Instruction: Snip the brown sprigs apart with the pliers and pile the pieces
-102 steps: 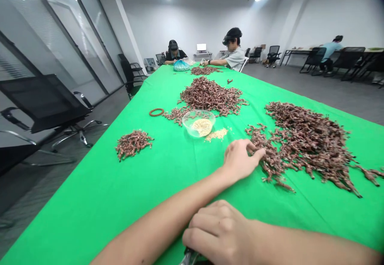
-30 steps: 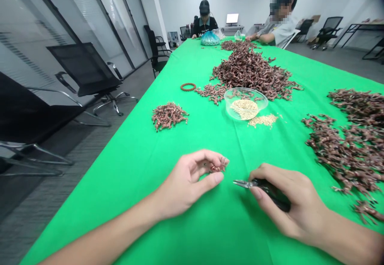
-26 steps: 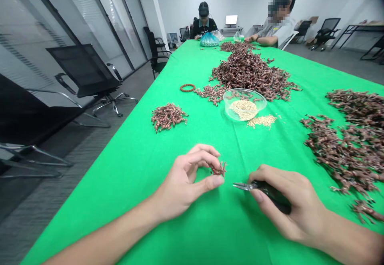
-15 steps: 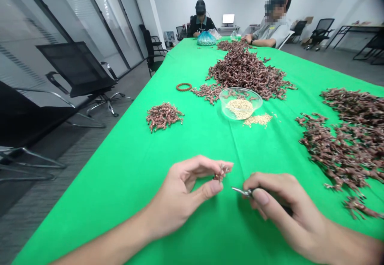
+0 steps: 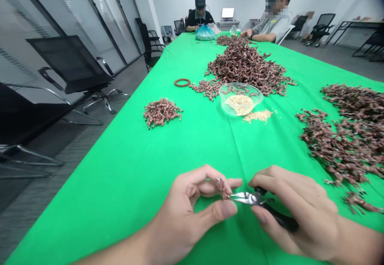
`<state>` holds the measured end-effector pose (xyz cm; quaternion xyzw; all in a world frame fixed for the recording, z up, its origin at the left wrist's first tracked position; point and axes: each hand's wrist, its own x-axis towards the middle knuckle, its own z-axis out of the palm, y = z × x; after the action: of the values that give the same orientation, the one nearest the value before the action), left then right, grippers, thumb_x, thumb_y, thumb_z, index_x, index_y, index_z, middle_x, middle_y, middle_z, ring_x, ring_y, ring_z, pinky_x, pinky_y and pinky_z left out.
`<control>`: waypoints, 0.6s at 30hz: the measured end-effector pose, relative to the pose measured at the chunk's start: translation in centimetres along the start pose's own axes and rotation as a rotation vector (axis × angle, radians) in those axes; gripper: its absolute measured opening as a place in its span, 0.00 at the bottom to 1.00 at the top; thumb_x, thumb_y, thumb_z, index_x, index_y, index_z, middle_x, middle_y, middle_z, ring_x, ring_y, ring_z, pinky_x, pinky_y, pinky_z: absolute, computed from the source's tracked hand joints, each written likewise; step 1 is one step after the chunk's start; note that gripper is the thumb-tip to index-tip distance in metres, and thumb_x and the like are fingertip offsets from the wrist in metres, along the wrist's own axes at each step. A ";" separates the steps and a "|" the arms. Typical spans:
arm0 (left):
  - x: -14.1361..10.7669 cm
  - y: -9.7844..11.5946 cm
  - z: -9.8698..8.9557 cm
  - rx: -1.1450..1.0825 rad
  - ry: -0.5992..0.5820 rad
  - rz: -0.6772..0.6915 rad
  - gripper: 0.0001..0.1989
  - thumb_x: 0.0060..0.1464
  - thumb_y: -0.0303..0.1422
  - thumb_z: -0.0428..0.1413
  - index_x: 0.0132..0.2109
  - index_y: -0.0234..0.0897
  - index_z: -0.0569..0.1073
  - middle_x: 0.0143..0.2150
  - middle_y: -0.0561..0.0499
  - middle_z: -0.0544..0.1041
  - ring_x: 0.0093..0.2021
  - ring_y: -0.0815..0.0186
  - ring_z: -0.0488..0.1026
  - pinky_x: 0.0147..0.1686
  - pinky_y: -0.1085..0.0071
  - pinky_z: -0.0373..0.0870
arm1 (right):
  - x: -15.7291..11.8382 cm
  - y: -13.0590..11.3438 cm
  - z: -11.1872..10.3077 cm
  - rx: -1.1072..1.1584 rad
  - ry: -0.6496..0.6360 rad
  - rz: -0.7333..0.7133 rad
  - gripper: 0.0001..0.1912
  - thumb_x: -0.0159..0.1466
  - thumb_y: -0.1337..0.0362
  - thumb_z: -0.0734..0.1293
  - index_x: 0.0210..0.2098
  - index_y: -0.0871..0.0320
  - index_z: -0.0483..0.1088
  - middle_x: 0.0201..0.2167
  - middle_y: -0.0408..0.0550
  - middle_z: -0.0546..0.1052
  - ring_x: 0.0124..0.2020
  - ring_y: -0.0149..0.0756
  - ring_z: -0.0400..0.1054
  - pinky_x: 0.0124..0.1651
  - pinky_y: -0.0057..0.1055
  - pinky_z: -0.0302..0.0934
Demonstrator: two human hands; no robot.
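Head view: left hand (image 5: pixel 192 213) pinching small brown figure (image 5: pixel 222 187), partly finger-hidden; right hand (image 5: pixel 297 213) gripping pliers (image 5: pixel 250 198).

We can read no words, labels, brands, numbers or signs here; on the distant screen (image 5: pixel 228 13), everything is too small for us to tell.

Bowl (image 5: pixel 224 102) before middle heap (image 5: pixel 244 65), perhaps touching.
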<state>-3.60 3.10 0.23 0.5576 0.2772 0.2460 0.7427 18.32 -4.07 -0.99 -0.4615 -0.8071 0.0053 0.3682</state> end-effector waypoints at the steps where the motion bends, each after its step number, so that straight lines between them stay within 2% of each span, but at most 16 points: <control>1: 0.0 0.0 0.0 -0.001 -0.002 -0.003 0.06 0.56 0.32 0.63 0.39 0.39 0.73 0.39 0.52 0.81 0.57 0.55 0.74 0.56 0.65 0.66 | -0.1 0.0 0.1 -0.007 0.001 -0.003 0.16 0.64 0.64 0.66 0.50 0.58 0.64 0.31 0.51 0.74 0.27 0.37 0.68 0.27 0.33 0.65; 11: -0.1 0.1 0.1 -0.045 -0.008 -0.011 0.06 0.55 0.30 0.64 0.38 0.39 0.74 0.39 0.53 0.82 0.55 0.58 0.76 0.53 0.70 0.69 | 0.4 -0.1 -0.1 -0.115 -0.018 -0.075 0.12 0.65 0.64 0.66 0.47 0.62 0.65 0.29 0.52 0.75 0.26 0.37 0.69 0.25 0.33 0.64; 18: 0.0 -0.3 0.0 -0.103 0.013 -0.013 0.08 0.53 0.29 0.65 0.34 0.38 0.72 0.38 0.53 0.82 0.54 0.55 0.77 0.52 0.64 0.72 | 0.1 0.0 -0.2 -0.196 -0.004 -0.133 0.13 0.64 0.65 0.67 0.47 0.62 0.66 0.28 0.52 0.75 0.28 0.40 0.71 0.27 0.34 0.65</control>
<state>-3.56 3.01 -0.07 0.5152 0.2725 0.2590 0.7702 18.39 -4.07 -0.82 -0.4408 -0.8333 -0.0973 0.3191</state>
